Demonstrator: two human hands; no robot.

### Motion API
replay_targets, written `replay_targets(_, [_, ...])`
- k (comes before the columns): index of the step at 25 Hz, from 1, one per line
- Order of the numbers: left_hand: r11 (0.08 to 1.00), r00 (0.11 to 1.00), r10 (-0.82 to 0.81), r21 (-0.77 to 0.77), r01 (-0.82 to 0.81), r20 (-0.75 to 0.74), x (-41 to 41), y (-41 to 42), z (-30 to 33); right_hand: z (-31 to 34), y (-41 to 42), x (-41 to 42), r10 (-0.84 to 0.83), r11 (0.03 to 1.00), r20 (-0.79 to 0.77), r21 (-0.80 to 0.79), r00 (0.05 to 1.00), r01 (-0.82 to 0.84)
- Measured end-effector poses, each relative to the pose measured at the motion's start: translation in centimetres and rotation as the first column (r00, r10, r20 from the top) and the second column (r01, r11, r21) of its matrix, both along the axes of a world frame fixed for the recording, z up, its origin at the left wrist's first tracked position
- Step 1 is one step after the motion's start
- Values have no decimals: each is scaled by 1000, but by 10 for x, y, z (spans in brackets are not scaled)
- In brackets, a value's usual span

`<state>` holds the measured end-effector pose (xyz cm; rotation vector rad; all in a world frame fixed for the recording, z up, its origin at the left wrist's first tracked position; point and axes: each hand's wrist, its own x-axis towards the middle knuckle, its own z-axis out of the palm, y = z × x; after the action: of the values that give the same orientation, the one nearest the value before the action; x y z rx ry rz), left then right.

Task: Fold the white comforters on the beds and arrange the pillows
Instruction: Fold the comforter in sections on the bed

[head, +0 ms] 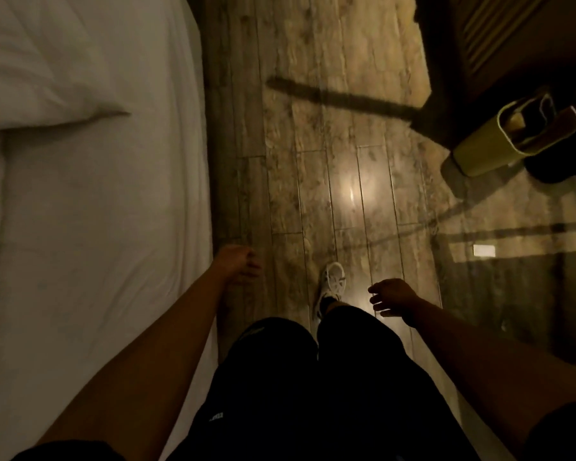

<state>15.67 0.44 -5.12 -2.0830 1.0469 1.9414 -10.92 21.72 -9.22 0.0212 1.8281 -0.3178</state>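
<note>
Hands (238, 264) empty beside smooth bed (97, 211)

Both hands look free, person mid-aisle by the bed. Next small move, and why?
Probably turn left and reach the left hand to the pillow on the bed. Both it and the right hand hang loosely, holding nothing, over the wooden floor, and the bed lies right beside the left arm.

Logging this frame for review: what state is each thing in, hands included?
Left hand: loosely curled, holding nothing, beside the bed edge.
Right hand: relaxed, holding nothing, over the floor.
Pillow: lying flat on the bed.
Bed: covered in smooth white bedding.
Bin: upright on the floor, open-topped, something inside.
Shoe: on the foot, planted on the floor.
</note>
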Motion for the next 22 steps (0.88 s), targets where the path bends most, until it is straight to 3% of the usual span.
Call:
replay_targets(7, [993,980,-114,22,112,163,-19,-53,-14,20,-208,-70,186,969,40,-174,982,-176])
replay_targets(13, [977,982,122,158,-144,143,-32,-156,-31,26,-386,-87,257,925,5,-289,966,-245])
replay_targets(17, [944,964,251,200,-264,89,-61,-250,-35,16,-452,-106,268,948,2,-179,963,-263])
replay_targets(22, [938,943,332,112,-329,-10,-104,-392,-21,10,-514,-137,302,953,-49,19,952,-301])
